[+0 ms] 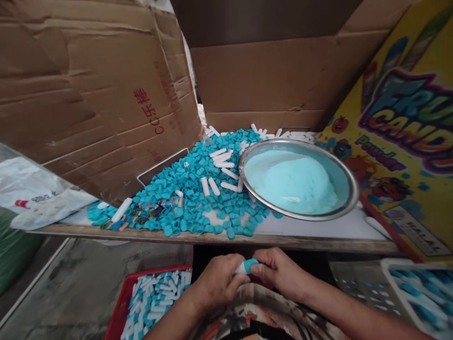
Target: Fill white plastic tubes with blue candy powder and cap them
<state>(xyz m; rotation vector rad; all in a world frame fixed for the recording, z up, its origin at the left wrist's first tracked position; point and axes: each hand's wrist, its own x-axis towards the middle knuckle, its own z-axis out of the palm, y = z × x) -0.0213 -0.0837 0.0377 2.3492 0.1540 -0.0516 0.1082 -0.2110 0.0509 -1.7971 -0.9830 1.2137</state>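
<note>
Between my two hands, just below the table's front edge, is a small white plastic tube with a blue cap (247, 266) on one end. My left hand (222, 277) is closed around the white end. The fingers of my right hand (278, 271) pinch the blue cap end. Ahead of them on the table lies a wide heap of loose blue caps (198, 193), with several white tubes (222, 158) scattered on top. To the right of the heap stands a steel bowl (348, 208) holding pale blue powder (297, 177), with a small white piece lying in it.
A red crate (118, 300) of capped tubes sits low on the left, a white basket (389, 269) of more on the right. Cardboard sheets (106, 94) wall the table's left and back. A yellow candy powder box (406, 141) leans at right. Printed wrappers (145, 212) lie near the front edge.
</note>
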